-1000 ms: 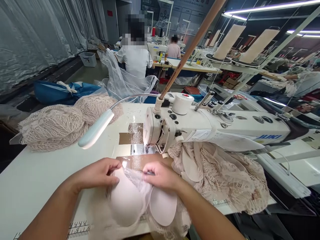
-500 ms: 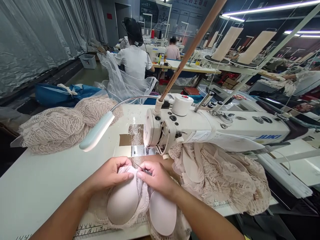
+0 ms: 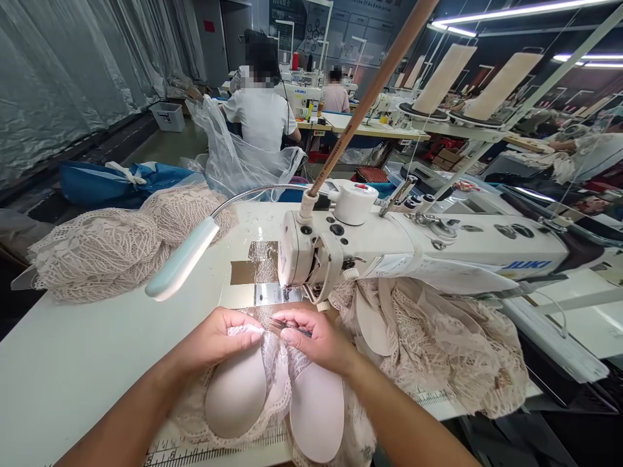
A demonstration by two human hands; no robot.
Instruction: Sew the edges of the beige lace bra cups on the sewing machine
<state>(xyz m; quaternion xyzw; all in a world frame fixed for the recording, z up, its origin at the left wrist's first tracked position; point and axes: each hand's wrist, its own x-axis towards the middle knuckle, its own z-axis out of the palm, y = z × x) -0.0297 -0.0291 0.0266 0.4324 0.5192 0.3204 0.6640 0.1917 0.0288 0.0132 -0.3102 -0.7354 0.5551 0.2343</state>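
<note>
A pale pink lace bra with two padded cups lies on the white table in front of a white sewing machine. My left hand pinches the lace edge above the left cup. My right hand grips the lace at the centre between the cups and also holds thin metal tweezers. Both hands sit just in front of the needle plate.
A heap of lace pieces lies at the far left of the table, another heap under the machine arm at right. A gooseneck lamp hangs over the table. Other people sit at machines behind.
Both hands have pushed the bra forward, closer to the needle plate, and gathered its upper edge; the cups now lie nearer the table's front edge ruler.
</note>
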